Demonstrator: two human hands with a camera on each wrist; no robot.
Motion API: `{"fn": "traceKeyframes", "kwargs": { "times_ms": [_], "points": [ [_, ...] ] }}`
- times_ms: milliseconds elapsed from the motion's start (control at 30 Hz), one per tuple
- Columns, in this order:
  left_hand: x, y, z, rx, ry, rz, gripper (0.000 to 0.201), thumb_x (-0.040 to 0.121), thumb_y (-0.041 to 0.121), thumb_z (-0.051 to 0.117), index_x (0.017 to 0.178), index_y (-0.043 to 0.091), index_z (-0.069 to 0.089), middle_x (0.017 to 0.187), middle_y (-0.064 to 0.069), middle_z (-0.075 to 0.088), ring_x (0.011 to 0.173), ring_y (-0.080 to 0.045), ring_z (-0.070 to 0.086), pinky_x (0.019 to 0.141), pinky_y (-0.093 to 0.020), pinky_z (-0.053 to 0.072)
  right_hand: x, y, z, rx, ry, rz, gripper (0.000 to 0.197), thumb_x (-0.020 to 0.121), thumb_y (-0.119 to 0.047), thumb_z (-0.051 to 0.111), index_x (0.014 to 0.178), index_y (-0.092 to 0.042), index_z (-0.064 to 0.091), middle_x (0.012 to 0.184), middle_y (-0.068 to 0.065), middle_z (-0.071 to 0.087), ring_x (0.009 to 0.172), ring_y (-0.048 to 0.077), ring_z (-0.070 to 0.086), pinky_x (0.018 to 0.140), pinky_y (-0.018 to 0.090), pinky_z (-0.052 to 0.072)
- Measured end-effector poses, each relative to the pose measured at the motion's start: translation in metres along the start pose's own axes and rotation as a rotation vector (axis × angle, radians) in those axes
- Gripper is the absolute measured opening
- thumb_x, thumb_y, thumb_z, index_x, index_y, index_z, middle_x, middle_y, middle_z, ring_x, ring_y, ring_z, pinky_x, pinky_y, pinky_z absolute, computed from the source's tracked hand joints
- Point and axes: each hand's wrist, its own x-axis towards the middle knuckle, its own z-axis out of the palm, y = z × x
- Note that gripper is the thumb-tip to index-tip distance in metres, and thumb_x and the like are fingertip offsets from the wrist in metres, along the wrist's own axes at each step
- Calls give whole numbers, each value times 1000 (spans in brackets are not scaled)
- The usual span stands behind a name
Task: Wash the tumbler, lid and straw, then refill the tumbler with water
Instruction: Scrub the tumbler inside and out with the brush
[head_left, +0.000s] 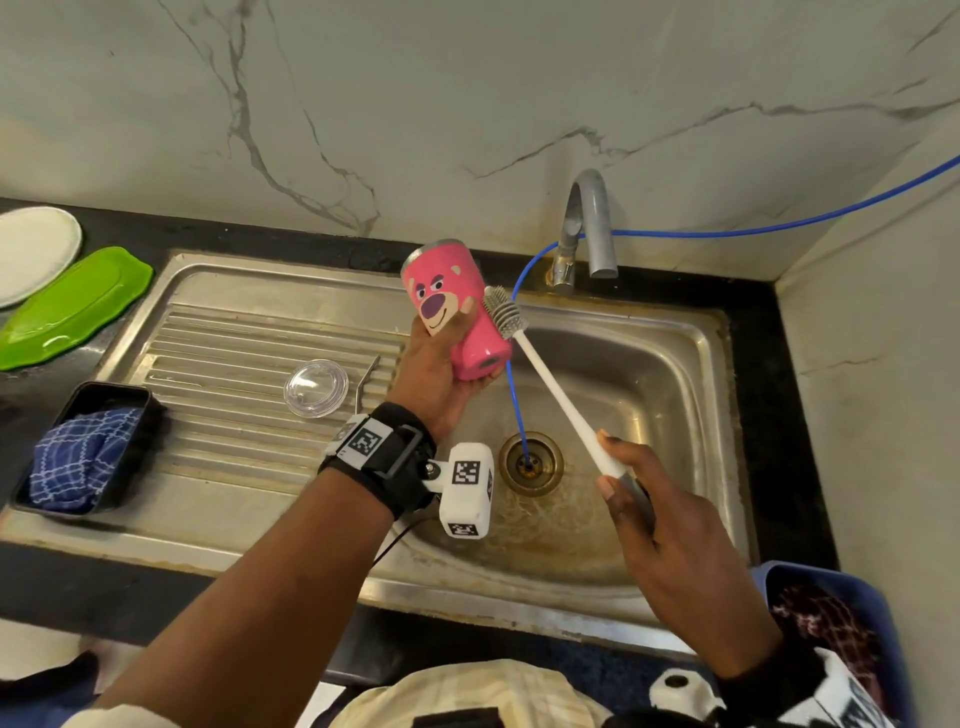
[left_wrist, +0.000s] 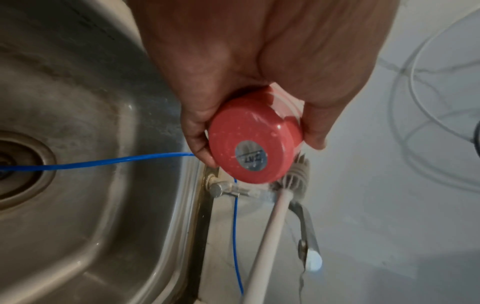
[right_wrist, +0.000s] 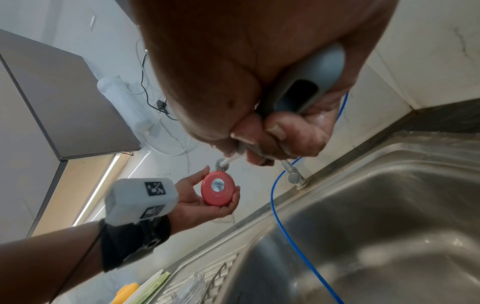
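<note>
Left hand (head_left: 434, 371) fingers curl around the pink tumbler (head_left: 452, 306), held tilted above the sink (head_left: 675, 395), mouth away, base toward the camera. Right hand (head_left: 670, 525) fingers grip the handle of a white bottle brush (head_left: 550, 389), its bristled head touching the tumbler's right side. The clear lid (head_left: 316, 388) and metal straw (head_left: 368, 379) lie on the drainboard to the left. No water is visibly running from the tap (head_left: 587, 228). The tumbler's wall looks wet, so hard brushing could twist it out of the hand into the basin.
</note>
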Motion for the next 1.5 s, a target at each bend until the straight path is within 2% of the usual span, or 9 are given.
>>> {"fn": "traceKeyframes", "kwargs": {
  "times_ms": [267, 367, 500, 633, 800, 1000, 1167, 1267, 1500],
  "points": [
    [3, 13, -6, -84, 30, 23, 65, 96, 24, 71, 151, 19, 38, 145, -17, 58, 118, -37, 69, 83, -54, 60, -4, -3, 6, 7, -25, -26, 39, 104, -44, 49, 140, -58, 45, 69, 6, 58, 49, 21, 51, 46, 33, 43],
    [3, 15, -9, -96, 45, 19, 64, 96, 25, 70, 151, 19, 38, 147, -19, 56, 120, -39, 68, 84, -54, 60, -9, -5, 8, 21, -33, -15, 39, 102, -49, 46, 138, -62, 43, 74, 4, 61, 51, 21, 54, 45, 26, 41],
    [-4, 2, -3, -97, 15, -30, 65, 95, 25, 72, 151, 21, 39, 148, -19, 56, 121, -37, 67, 85, -55, 59, 1, -4, 8, 1, -5, -25, 37, 105, -40, 50, 140, -52, 47, 68, -4, 57, 45, 11, 47, 44, 20, 35],
    [-3, 2, -2, -96, -10, -19, 60, 99, 23, 66, 153, 21, 39, 148, -17, 57, 121, -36, 68, 84, -55, 60, -1, -4, 8, 4, 6, -39, 37, 106, -37, 51, 139, -53, 47, 70, 3, 56, 46, 13, 45, 45, 27, 37],
    [2, 12, -6, -149, 37, 2, 62, 97, 22, 69, 151, 17, 39, 148, -20, 55, 126, -42, 64, 89, -61, 59, -18, -5, 8, 35, -3, -23, 36, 99, -54, 45, 132, -70, 41, 71, 5, 60, 51, 20, 54, 46, 31, 44],
    [-4, -1, -1, -123, -41, -39, 64, 96, 25, 68, 153, 18, 40, 144, -19, 59, 122, -38, 66, 87, -56, 59, -1, -3, 6, 7, 23, -14, 37, 104, -43, 49, 139, -53, 47, 71, 6, 56, 46, 18, 47, 45, 33, 40],
    [1, 5, 0, -118, -6, 9, 73, 90, 33, 75, 153, 18, 40, 147, -21, 57, 123, -41, 66, 85, -52, 59, -7, -1, 4, 22, 15, -16, 37, 103, -43, 49, 140, -52, 48, 66, -6, 55, 46, 11, 46, 44, 20, 35],
    [6, 8, -2, -63, 51, 26, 79, 85, 48, 80, 150, 24, 39, 143, -19, 59, 118, -39, 69, 86, -54, 60, -14, 0, 5, 31, -7, -5, 36, 101, -50, 47, 136, -60, 46, 69, -2, 58, 48, 15, 50, 46, 20, 37],
    [3, -11, 2, -45, 55, -15, 91, 76, 41, 88, 150, 13, 43, 129, -17, 64, 105, -30, 71, 79, -45, 59, -2, 1, 3, -3, 14, 4, 38, 106, -34, 53, 141, -48, 50, 64, -6, 54, 46, 9, 45, 45, 20, 34]
  ]
}}
